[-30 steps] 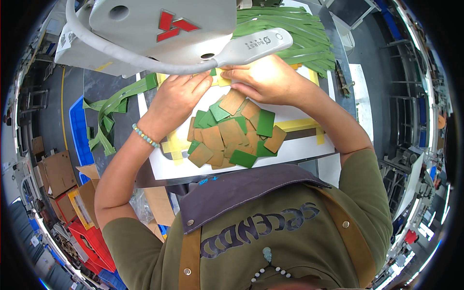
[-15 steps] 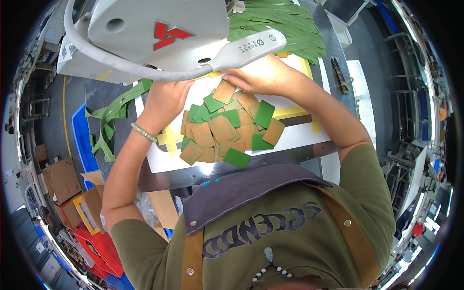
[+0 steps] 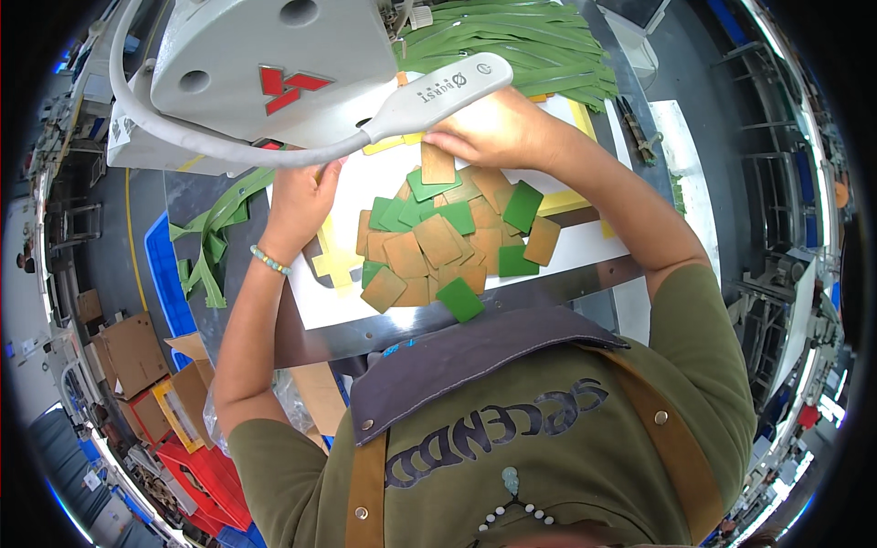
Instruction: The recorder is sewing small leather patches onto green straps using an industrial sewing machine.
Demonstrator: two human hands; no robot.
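Note:
My left hand (image 3: 307, 194) is left of the card pile, with thumb and fingers close together and fingertips partly under the white gooseneck lamp (image 3: 434, 91). My right hand (image 3: 484, 130) is bent at the top of the pile, thumb at a tan rectangular piece (image 3: 438, 166); its other fingers are mostly hidden by the lamp head. What either hand grips is unclear. Loose green pieces (image 3: 461, 298) and tan pieces (image 3: 406, 256) overlap on a white board (image 3: 331, 310) with yellow tape (image 3: 334, 268). A pale machine body (image 3: 228, 82) overhangs my hands.
Green strips lie in a stack (image 3: 512, 46) behind and in a tangle (image 3: 208, 242) at left. A dark tool (image 3: 637, 132) lies right. A blue bin (image 3: 169, 274), cardboard boxes (image 3: 128, 356) and red crate (image 3: 201, 484) are below the table's left side.
My left hand has drawn left and slightly down from the top middle of the board. My right hand stays near the pile's top. The view has shifted slightly.

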